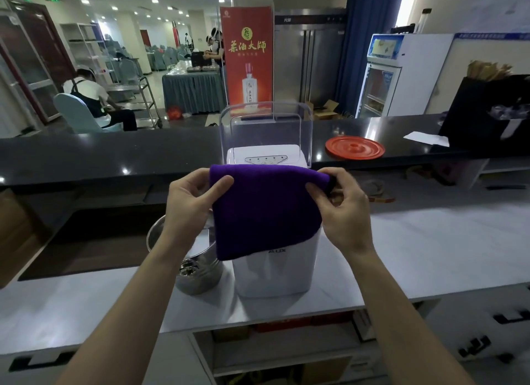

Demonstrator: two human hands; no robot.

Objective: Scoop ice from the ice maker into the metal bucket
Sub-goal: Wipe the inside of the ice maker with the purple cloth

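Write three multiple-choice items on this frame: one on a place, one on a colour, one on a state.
1. Where does the metal bucket stand relative to the ice maker?
A. On top of it.
B. Beside it, on its left.
C. On the black ledge behind it.

2. What colour is the cloth that the left hand and right hand hold?
A. Yellow.
B. White.
C. Purple.

3. How is the clear lid?
A. Raised upright.
B. Shut flat.
C. Taken off, lying flat.

Key:
1 B: the bucket sits on the white counter next to the machine's left side.
2 C: purple fabric hangs over the machine's front.
3 A: the lid stands up behind the control panel.
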